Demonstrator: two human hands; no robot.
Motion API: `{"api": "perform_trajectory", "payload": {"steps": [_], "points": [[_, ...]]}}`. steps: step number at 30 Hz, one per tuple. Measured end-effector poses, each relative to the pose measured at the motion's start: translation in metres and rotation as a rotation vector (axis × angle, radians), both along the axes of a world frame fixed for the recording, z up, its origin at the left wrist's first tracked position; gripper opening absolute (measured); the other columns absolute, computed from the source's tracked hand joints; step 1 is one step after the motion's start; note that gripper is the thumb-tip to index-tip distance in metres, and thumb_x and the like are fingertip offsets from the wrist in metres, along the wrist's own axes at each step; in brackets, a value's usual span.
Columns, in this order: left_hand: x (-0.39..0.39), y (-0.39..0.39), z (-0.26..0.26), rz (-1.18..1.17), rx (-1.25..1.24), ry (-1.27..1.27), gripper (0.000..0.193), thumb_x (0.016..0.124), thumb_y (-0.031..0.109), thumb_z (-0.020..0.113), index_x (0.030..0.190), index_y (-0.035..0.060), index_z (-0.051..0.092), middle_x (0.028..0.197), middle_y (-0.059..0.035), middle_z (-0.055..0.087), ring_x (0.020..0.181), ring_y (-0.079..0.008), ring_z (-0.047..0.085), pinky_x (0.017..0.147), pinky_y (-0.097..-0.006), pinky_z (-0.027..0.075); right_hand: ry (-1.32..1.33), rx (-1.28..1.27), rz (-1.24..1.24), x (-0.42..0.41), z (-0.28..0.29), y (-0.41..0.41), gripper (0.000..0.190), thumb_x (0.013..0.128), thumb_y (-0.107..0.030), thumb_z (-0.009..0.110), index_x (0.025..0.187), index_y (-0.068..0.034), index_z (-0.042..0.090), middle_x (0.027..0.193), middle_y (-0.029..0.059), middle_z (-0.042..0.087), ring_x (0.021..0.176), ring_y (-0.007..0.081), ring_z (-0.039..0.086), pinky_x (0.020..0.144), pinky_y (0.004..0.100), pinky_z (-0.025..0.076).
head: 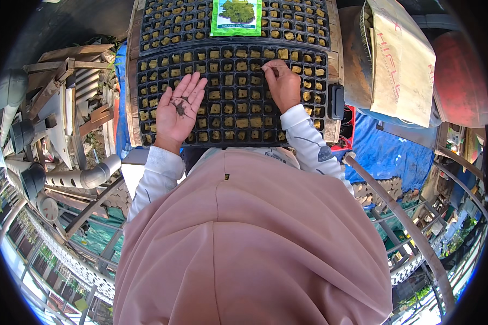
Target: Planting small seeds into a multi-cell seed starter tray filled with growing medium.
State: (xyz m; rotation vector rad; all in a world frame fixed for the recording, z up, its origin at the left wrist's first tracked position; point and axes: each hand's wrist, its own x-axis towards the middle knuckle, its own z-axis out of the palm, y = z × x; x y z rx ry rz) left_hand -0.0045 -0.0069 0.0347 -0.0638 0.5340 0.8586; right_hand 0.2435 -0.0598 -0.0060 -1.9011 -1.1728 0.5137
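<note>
My left hand (pixel 179 109) lies palm up over the left half of a black plastic seedling tray (pixel 232 144), with a small heap of dark seeds (pixel 180 108) on its palm. Tan growing-medium cubes (pixel 242 122) with small holes fill the tray's cells. Over the right half is my right hand (pixel 284 83), its thumb and forefinger pinching a thin stick (pixel 273 66) beside a cube in the upper rows. A green and white lettuce seed packet (pixel 236 18) rests on a second tray (pixel 179 39) of cubes beyond. Whether a seed is on the stick's tip cannot be seen.
Both trays stand on a wooden table (pixel 335 77). A black case-like object (pixel 336 101) sits at its right edge. Further right are a printed cardboard sheet (pixel 402 61) and a rusty, rounded container (pixel 356 53). Scrap wood (pixel 97 120) and grey pipes (pixel 83 176) are at left.
</note>
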Motion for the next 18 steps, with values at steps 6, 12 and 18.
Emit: {"api": "perform_trajectory", "payload": {"steps": [6,12,18], "points": [[-0.001,-0.002,-0.001,0.001,-0.012,-0.033,0.045,0.095,0.024,0.027,0.130,-0.0052,0.029,0.139,-0.0190,0.028,0.131,-0.0339,0.023,0.105,-0.0422,0.029,-0.030,0.023,0.014,0.001,-0.002,0.000,0.009,0.079,-0.012,0.060,0.086,-0.006,0.061,0.074,0.0126,0.064,0.065,0.0283,0.062,0.057,0.0335,0.049],[-0.005,-0.002,-0.006,-0.003,0.011,-0.079,0.047,0.095,0.027,0.026,0.127,-0.0068,0.034,0.137,-0.0204,0.032,0.129,-0.0336,0.028,0.106,-0.0405,0.028,0.031,0.064,-0.115,0.017,0.019,-0.003,0.012,0.081,-0.015,0.060,0.086,-0.004,0.059,0.072,0.0119,0.064,0.063,0.0242,0.063,0.057,0.0310,0.048],[0.004,-0.003,-0.002,0.001,-0.022,0.025,0.047,0.095,0.027,0.027,0.127,-0.0067,0.034,0.137,-0.0203,0.032,0.129,-0.0335,0.027,0.106,-0.0403,0.028,-0.123,0.001,-0.048,0.030,0.010,-0.007,0.010,0.081,-0.014,0.059,0.085,-0.004,0.057,0.070,0.0139,0.062,0.062,0.0300,0.061,0.056,0.0349,0.048]]}}
